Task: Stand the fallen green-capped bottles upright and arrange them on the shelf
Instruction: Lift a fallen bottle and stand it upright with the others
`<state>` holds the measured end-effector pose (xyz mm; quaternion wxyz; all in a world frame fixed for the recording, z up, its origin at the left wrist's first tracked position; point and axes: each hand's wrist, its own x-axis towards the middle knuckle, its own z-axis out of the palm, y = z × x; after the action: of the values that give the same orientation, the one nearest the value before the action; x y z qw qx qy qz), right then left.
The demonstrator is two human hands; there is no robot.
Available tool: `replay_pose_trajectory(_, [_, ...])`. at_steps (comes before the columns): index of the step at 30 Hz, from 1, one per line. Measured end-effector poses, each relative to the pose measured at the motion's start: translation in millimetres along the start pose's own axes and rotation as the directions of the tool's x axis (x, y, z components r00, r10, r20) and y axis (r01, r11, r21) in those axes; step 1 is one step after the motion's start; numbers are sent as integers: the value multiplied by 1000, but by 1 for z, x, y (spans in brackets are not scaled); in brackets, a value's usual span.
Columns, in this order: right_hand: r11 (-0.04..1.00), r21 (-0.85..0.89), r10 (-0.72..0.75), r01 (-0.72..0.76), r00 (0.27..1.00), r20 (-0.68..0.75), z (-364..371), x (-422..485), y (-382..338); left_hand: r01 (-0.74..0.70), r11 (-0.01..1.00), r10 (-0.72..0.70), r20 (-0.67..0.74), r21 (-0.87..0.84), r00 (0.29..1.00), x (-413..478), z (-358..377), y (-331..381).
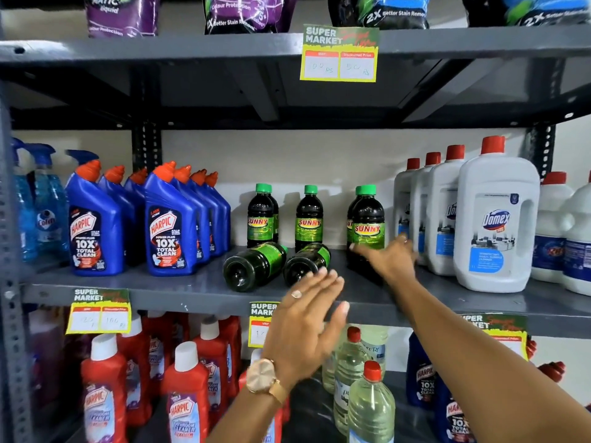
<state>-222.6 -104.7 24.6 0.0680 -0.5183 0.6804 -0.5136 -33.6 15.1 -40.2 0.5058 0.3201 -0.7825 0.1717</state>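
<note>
Green caps and dark liquid: two fallen bottles on the middle shelf [192, 290], lying on their sides with bases toward the camera and caps pointing back. Left fallen bottle [254, 265] and right fallen bottle [307, 263] side by side, close but seemingly not touching. Behind them, upright ones of the same kind: a left pair [262, 215], a single middle bottle [309, 217], and a front right bottle [367, 225] with another half hidden behind it.

Left hand [308, 318] spread wide and empty, fingers fanned, hovering just in front of the right fallen bottle's base, no contact clear. Right hand [388, 257] stretched out at the foot of the front right bottle, fingers loose and fairly open; whether touching the bottle or merely just beside it — cannot tell, with the blur.

Further out: blue Harpic bottles [169, 225] in rows to the left, white Domex jugs [497, 219] just right of the right hand.

Likely step: steadying the standing group while reaching for a fallen one.

Risks from here, as judgement only:
- Round bottles on a flat shelf — a nudge from the open left palm could roll one toward the shelf edge and off.
- A sweep of the right forearm could tip the front right bottle or knock the nearest Domex jug.
- Lifting a fallen bottle by its base could swing its cap into the upright middle bottle close behind.
</note>
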Motion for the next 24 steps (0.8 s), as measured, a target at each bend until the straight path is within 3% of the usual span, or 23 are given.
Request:
replay_pose_trajectory(3, [997, -13, -79, 78, 974, -213, -12, -8, -5, -81, 995, 87, -149, 51, 985, -6, -41, -28])
replay_pose_trajectory(5, [986, 29, -152, 163, 959, -238, -15, -18, -13, -30, 990, 52, -167, 136, 985, -11, -69, -57])
replay_pose_trajectory(7, [979, 67, -181, 191, 974, -138, -8, -27, -27, 71, 967, -36, -146, 243, 989, -15, -93, -89])
replay_pose_trajectory(9, [989, 32, -148, 146, 984, 103, 4, -36, -44, 167, 923, -156, -61, 347, 986, -19, -109, -118])
replay_pose_trajectory(12, [997, -31, 79, -73, 914, 397, 18, -42, -69, 177, 883, -246, 108, 435, 963, -23, -112, -142])
replay_pose_trajectory(15, [960, -176, 276, -216, 819, 503, 22, -45, -87, 43, 871, -158, 197, 489, 968, -31, -105, -154])
replay_pose_trajectory(18, [930, -172, 364, -325, 751, 551, 23, -44, -94, 4, 871, -110, 188, 491, 976, -32, -101, -163])
replay_pose_trajectory(21, [931, -54, 325, -361, 753, 572, 27, -48, -91, 8, 863, -94, 145, 505, 985, -30, -96, -169])
replay_pose_trajectory(24, [906, 96, 313, -412, 806, 503, 30, -50, -81, 5, 862, -70, 109, 506, 992, -30, -96, -169])
